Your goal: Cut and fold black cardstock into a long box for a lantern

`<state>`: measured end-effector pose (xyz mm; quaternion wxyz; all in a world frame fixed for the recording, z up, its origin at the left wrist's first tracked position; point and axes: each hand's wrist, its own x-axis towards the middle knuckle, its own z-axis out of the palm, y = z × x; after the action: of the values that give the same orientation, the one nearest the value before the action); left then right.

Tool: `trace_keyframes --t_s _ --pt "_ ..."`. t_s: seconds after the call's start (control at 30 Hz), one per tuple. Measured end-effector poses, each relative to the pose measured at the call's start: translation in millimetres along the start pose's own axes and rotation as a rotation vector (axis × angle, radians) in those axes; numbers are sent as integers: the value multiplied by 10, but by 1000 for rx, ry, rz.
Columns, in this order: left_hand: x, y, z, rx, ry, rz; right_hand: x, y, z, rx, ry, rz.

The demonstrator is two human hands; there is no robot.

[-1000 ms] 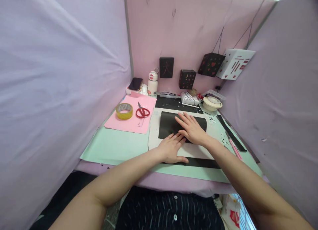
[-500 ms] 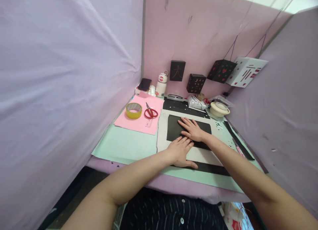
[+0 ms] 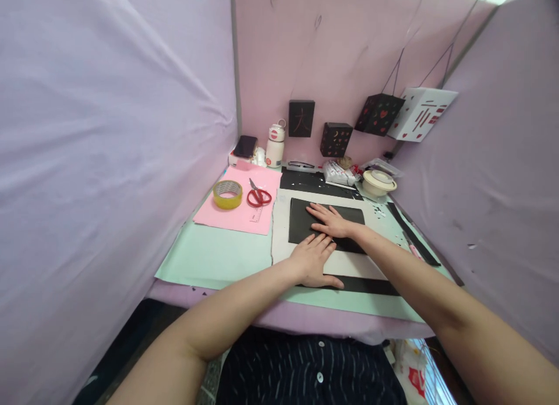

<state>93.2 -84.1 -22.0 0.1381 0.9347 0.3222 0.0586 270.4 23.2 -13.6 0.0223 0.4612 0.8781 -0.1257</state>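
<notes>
Black paper [image 3: 300, 218] lies on a white sheet [image 3: 353, 263] under the flat, spread right hand [image 3: 332, 223]; the left hand [image 3: 311, 261] splays at its near edge, neither grasping. Smoothing seems underway; next calls for even pressure.

Two hands [image 3: 311, 261] [image 3: 335, 224], one tape roll [image 3: 227, 203]

On the desk [image 3: 213, 256], a small sheet [image 3: 299, 221] lies on a base sheet [image 3: 282, 218], under your right hand [image 3: 332, 224]. A strip [image 3: 367, 285] lies nearer you. Leftward, a side sheet [image 3: 233, 220] bears the tape [image 3: 227, 203] and scissors [image 3: 257, 194]. The bottle [image 3: 275, 151] stands behind; the bowl [image 3: 378, 187] sits back right.
</notes>
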Motion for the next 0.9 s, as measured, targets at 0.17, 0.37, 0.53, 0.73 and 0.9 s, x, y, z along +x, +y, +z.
trace_keyframes --t_s 0.17,0.37,0.53,0.73,0.9 --pt "-1 -7 1 -2 -5 12 126 -43 5 -11 125 81" --pt "3 -6 -10 0 -12 10 248 -116 12 9 94 130" --pt "1 -3 -2 0 -3 8 260 -102 10 23 59 152" --pt "-1 -7 2 -5 -3 7 399 -223 -75 49 54 160" --pt "-7 0 -12 2 7 8 558 -434 -40 92 77 118"
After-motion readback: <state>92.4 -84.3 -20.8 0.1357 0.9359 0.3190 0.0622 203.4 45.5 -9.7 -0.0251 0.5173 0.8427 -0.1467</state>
